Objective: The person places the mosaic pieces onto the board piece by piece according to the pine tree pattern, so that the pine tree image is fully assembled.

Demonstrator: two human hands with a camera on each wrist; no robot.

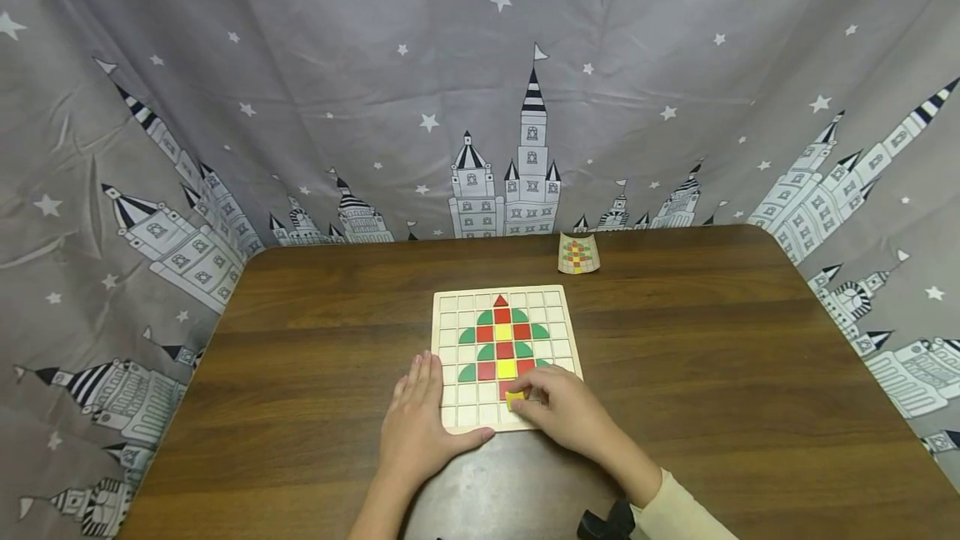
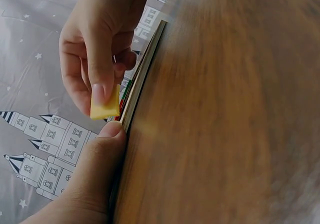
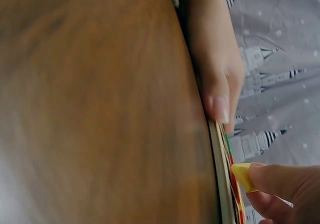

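A pale wooden grid board (image 1: 467,416) lies on the table, bearing red, yellow and green pieces laid out in a tree shape. My left hand (image 1: 417,427) rests at its front left corner, fingers straight along the left side and thumb on the front edge. Between thumb and fingers, my right hand (image 1: 567,412) pinches a yellow square tile (image 1: 514,401) over the lower rows of the board, just below the lowest red square (image 1: 504,390). In the left wrist view the tile (image 2: 105,106) is tilted up from the board. The right hand hides part of the board's lower right.
A small curved card (image 1: 578,255) printed with a similar tree pattern sits near the table's back edge. Brown wooden table (image 1: 720,357) surface extends to both sides of the board. Behind it hangs a grey curtain (image 1: 360,65) with castles and stars.
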